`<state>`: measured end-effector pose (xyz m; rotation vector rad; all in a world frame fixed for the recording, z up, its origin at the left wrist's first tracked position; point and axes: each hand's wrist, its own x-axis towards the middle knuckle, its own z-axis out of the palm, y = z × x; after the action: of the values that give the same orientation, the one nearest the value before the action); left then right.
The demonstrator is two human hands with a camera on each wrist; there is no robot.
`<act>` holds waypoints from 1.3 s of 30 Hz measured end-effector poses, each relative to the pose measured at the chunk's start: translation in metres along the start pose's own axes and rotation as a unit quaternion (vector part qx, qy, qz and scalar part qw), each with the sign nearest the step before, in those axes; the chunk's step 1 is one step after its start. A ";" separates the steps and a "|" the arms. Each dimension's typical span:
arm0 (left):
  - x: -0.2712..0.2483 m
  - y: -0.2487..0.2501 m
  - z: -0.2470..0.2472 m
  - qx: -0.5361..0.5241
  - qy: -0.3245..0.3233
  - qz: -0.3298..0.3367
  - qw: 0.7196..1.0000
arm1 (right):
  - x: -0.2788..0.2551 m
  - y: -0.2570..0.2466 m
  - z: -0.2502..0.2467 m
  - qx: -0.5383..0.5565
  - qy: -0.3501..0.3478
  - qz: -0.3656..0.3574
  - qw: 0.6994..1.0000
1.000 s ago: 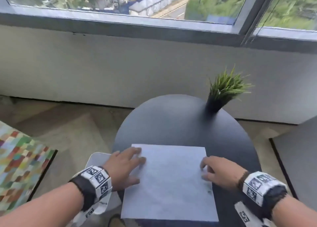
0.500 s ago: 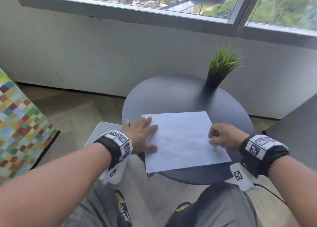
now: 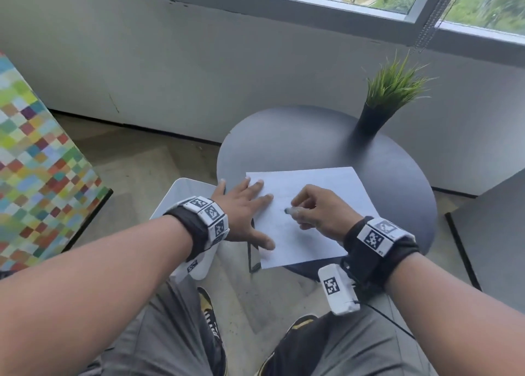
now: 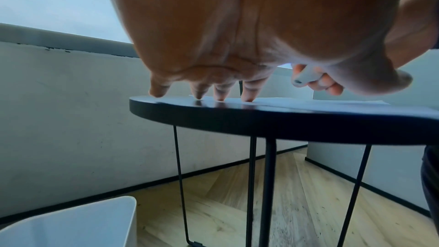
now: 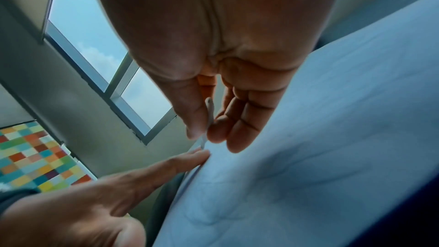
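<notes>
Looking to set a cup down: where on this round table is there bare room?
Bare: the table arc beyond the paper, left of the plant pot, and a strip right of the paper. Crowded: the near side, left hand flat on the paper, right hand gripping a pen.

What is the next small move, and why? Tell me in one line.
Probably bring the pen tip down onto the paper and start a stroke: the right hand pinches it over the sheet, and the left hand presses the sheet's edge flat.
</notes>
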<state>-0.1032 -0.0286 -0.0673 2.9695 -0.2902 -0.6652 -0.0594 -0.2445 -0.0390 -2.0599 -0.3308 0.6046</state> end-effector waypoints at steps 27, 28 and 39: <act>0.018 -0.005 -0.007 0.027 -0.007 0.008 1.000 | 0.060 -0.017 0.005 -0.406 -0.015 -0.049 0.912; 0.019 -0.004 -0.008 0.029 -0.009 0.009 0.999 | 0.061 -0.017 0.003 -0.415 0.000 -0.045 0.909; 0.021 -0.005 -0.013 0.049 -0.019 0.014 0.998 | 0.058 -0.021 0.020 -0.419 -0.033 -0.047 0.906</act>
<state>-0.0785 -0.0277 -0.0652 3.0425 -0.3767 -0.7268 -0.0215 -0.1922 -0.0467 -2.8189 -0.8381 0.5157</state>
